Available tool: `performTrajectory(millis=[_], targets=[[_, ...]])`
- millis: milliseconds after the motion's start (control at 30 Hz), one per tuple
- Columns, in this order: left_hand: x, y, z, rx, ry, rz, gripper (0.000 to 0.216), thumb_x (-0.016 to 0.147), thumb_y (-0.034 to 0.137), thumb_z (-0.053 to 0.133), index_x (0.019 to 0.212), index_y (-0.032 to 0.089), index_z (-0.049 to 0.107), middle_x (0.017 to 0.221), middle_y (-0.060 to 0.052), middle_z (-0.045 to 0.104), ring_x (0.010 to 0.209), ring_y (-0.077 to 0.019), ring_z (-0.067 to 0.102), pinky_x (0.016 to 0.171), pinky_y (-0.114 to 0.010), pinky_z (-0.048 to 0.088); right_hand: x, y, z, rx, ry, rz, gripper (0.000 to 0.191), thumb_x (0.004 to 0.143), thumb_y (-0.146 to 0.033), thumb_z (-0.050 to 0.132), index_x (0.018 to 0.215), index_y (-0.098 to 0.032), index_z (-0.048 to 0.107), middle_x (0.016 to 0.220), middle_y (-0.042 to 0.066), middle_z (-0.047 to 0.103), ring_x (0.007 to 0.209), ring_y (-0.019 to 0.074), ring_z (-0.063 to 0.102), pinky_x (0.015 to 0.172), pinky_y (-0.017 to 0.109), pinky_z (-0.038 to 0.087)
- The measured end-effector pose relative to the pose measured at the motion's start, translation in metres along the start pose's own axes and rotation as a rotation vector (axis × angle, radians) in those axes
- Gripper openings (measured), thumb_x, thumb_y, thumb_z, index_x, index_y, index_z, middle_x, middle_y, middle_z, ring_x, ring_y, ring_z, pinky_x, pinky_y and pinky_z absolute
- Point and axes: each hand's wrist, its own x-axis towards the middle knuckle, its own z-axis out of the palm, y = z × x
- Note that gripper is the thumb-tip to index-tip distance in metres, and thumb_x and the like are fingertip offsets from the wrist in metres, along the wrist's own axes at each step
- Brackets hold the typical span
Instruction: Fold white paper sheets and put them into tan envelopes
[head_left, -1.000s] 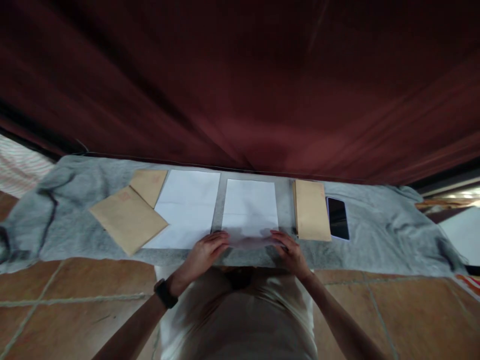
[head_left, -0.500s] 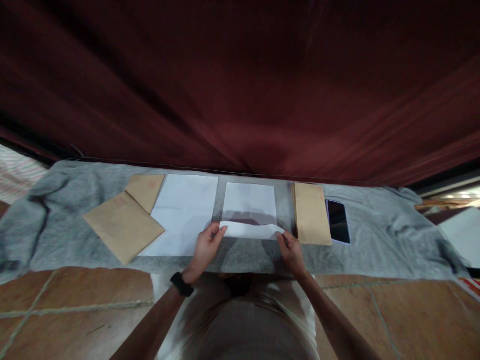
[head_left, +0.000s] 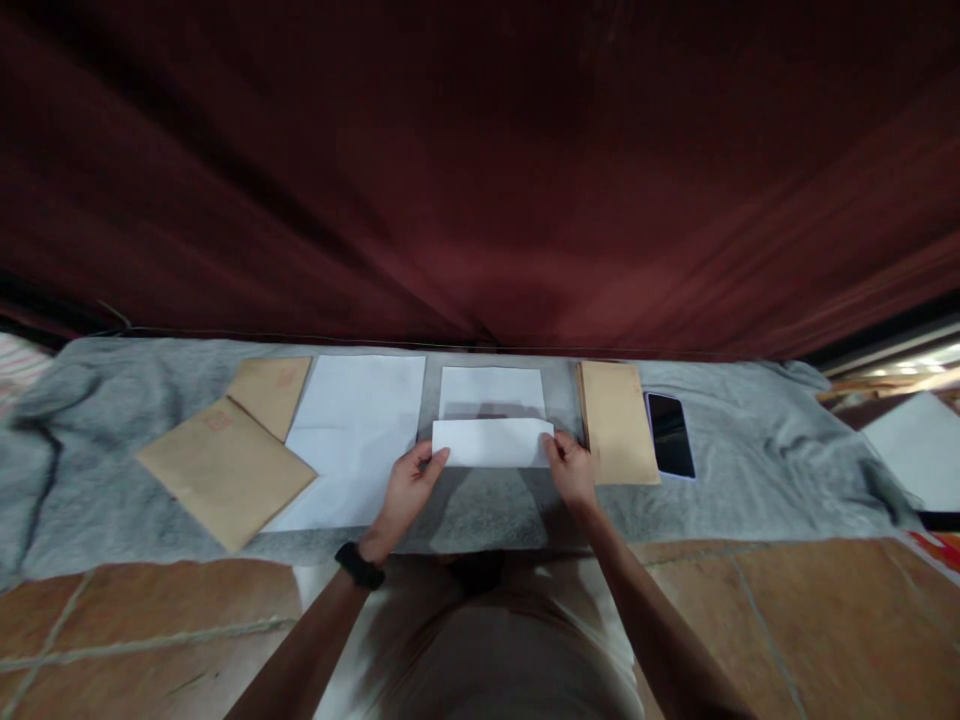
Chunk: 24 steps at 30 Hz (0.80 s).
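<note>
A sheet of white paper [head_left: 491, 390] lies before me with its near part turned up and over as a flap. My left hand [head_left: 409, 485] pinches the flap's left end between thumb and fingers. At the right end, my right hand [head_left: 571, 470] grips the same flap, thumb on top. A dark shadow falls on the paper just beyond the flap's upper edge. Left of my left hand are white sheets [head_left: 367, 420]. Close to my right hand is a stack of brown envelopes [head_left: 621, 425].
Two brown envelopes [head_left: 229, 470] overlap the white sheets on the left. A phone [head_left: 670, 436] lies right of the stack. Grey cloth [head_left: 757, 450] covers the long narrow surface. A dark red curtain [head_left: 480, 200] hangs behind it. White sheets [head_left: 919, 450] show at far right.
Both hands have brought the paper's flap a little farther from me, over the sheet. The flap now looks taller and flatter, and less of the sheet beyond it shows.
</note>
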Motion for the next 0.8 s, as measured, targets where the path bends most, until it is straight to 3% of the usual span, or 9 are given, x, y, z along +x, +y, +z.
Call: performTrajectory(millis=[167,333,533,667,800], targets=[[0.014,0.001,0.012,0.108,0.12,0.008,0.036,0.087,0.054,0.057,0.074,0.021,0.057,0.066,0.003,0.054,0.066,-0.0139,0.049,0.064,-0.025,0.041,0.017,-0.015,-0.001,-0.248,-0.017,0.01,0.041,0.106,-0.044,0.038,0.096,-0.021,0.07,0.083,0.005,0.076,0.073,0.0194,0.07,0.064,0.025,0.045],[0.023,0.012,0.013,0.395,0.146,-0.042,0.035,0.091,0.049,0.051,0.069,0.023,0.051,0.06,0.005,0.045,0.058,-0.0132,0.044,0.058,-0.026,0.031,0.025,-0.026,0.001,-0.442,-0.045,0.009,0.033,0.106,-0.038,0.044,0.108,-0.019,0.07,0.091,0.009,0.078,0.079,0.0187,0.073,0.069,0.023,0.046],[0.044,0.024,0.009,0.649,0.019,-0.167,0.027,0.094,0.041,0.051,0.079,0.021,0.061,0.065,0.001,0.059,0.063,-0.0165,0.057,0.061,-0.027,0.035,0.029,-0.032,0.003,-0.514,-0.057,0.025,0.032,0.106,-0.035,0.045,0.118,-0.019,0.069,0.101,0.011,0.078,0.084,0.0202,0.075,0.072,0.024,0.049],[0.054,0.035,0.011,0.768,-0.029,-0.253,0.026,0.098,0.039,0.049,0.094,0.02,0.066,0.083,-0.006,0.073,0.078,-0.0212,0.068,0.067,-0.028,0.041,0.036,-0.034,0.002,-0.526,-0.064,0.023,0.033,0.106,-0.035,0.045,0.122,-0.018,0.067,0.105,0.012,0.078,0.087,0.0216,0.076,0.074,0.026,0.05],[0.058,0.046,0.015,0.865,-0.026,-0.316,0.029,0.1,0.042,0.047,0.105,0.021,0.066,0.098,-0.011,0.077,0.091,-0.0254,0.072,0.073,-0.03,0.046,0.042,-0.035,0.002,-0.531,-0.062,0.027,0.033,0.106,-0.035,0.044,0.119,-0.017,0.068,0.104,0.013,0.078,0.088,0.0214,0.075,0.076,0.026,0.051]])
